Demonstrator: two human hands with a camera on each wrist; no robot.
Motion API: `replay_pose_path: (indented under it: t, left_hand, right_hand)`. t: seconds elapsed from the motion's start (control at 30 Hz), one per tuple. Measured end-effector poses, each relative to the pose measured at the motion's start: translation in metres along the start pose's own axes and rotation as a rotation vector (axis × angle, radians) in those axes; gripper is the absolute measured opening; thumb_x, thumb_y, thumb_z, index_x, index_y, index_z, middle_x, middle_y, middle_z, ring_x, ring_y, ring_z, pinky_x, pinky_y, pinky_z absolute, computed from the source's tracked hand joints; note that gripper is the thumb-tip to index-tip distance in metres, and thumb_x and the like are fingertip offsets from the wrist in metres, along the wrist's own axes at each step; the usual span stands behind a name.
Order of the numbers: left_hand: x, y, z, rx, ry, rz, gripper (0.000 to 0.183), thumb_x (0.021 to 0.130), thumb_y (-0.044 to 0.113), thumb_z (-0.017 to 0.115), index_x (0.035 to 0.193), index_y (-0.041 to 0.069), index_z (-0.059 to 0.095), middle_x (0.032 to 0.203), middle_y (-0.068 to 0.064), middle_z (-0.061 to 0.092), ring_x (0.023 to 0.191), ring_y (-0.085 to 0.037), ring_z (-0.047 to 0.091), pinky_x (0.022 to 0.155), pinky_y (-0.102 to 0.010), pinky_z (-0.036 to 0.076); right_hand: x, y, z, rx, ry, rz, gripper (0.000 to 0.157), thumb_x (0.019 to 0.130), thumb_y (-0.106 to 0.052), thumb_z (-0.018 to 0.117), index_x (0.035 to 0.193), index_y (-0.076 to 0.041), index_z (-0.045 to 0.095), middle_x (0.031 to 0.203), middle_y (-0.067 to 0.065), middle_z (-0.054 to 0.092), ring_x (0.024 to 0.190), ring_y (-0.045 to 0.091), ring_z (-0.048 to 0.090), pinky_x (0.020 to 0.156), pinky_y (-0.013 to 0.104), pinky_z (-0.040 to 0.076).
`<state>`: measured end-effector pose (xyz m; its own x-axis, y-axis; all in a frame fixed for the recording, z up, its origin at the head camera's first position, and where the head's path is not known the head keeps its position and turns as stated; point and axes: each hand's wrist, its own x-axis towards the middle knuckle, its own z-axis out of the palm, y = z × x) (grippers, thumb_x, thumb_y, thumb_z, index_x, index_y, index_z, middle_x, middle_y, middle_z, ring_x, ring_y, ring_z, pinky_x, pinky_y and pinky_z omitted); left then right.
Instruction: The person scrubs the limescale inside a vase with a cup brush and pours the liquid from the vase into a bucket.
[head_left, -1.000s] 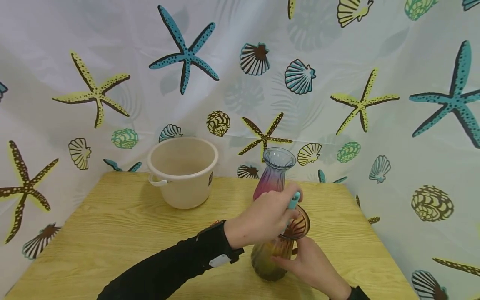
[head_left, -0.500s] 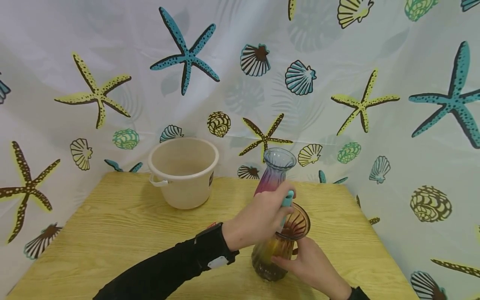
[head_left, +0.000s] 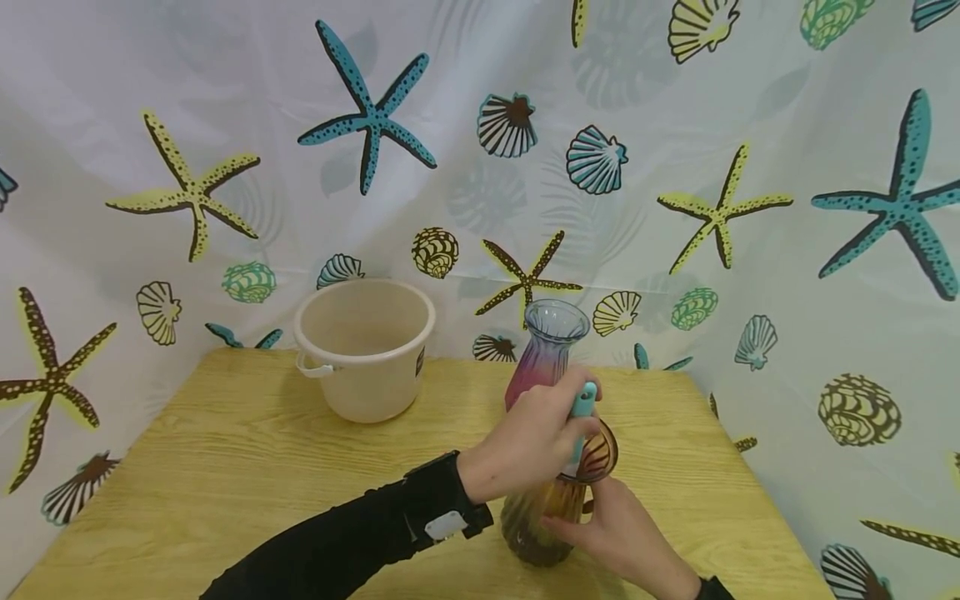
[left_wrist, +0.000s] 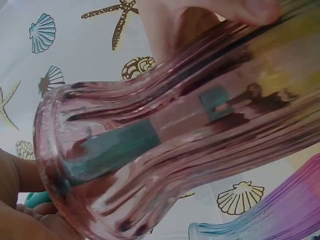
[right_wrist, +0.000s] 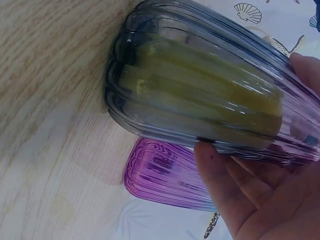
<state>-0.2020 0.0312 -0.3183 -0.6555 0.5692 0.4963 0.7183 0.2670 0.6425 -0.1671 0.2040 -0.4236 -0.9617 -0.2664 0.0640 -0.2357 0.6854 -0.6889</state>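
Note:
A ribbed glass vase (head_left: 536, 529), amber at the neck and greyish at the base, is tilted just above or on the table. Around its middle, my right hand (head_left: 626, 533) holds it, thumb on the near side. My left hand (head_left: 532, 437) grips the teal handle (head_left: 585, 400) of a bottle brush at the vase's mouth. The brush's yellow, sponge-like head (right_wrist: 215, 95) shows through the glass in the right wrist view, well inside the body. Through the neck, the left wrist view shows the teal shaft (left_wrist: 120, 150).
A second glass vase (head_left: 543, 358), blue at the rim and pink-purple below, stands right behind the hands. A cream bucket (head_left: 375, 392) with a handle sits at the back left of the wooden table (head_left: 247, 467). A patterned curtain (head_left: 465, 192) encloses the back and sides.
My left hand and the brush handle have shifted slightly left and then back right, the yellow head moving within the vase. The right hand keeps its hold, and the vase stays nearly still.

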Motion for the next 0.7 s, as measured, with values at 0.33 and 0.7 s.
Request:
replay_pose_path:
  t: [0.33,0.7]
  left_hand:
    - [-0.001,0.01,-0.016,0.114,-0.125,0.013,0.018,0.096,0.012,0.056,0.106,0.015,0.041,0.067,0.003,0.052,0.05,0.0,0.047,0.041,-0.011,0.035]
    - [-0.005,0.005,-0.014,0.184,-0.087,0.118,0.017,0.097,0.009,0.054,0.102,0.011,0.038,0.063,0.002,0.04,0.049,-0.003,0.044,0.042,-0.011,0.032]
  right_hand:
    - [-0.001,0.001,-0.001,-0.01,0.017,-0.035,0.074,0.073,-0.054,0.075,0.133,-0.025,0.042,0.12,-0.003,0.057,0.097,0.01,0.055,0.07,0.042,0.053]
    - [-0.002,-0.001,0.0,-0.016,0.016,-0.025,0.076,0.072,-0.056,0.075,0.134,-0.027,0.041,0.119,-0.003,0.058,0.096,0.011,0.056,0.069,0.04,0.053]
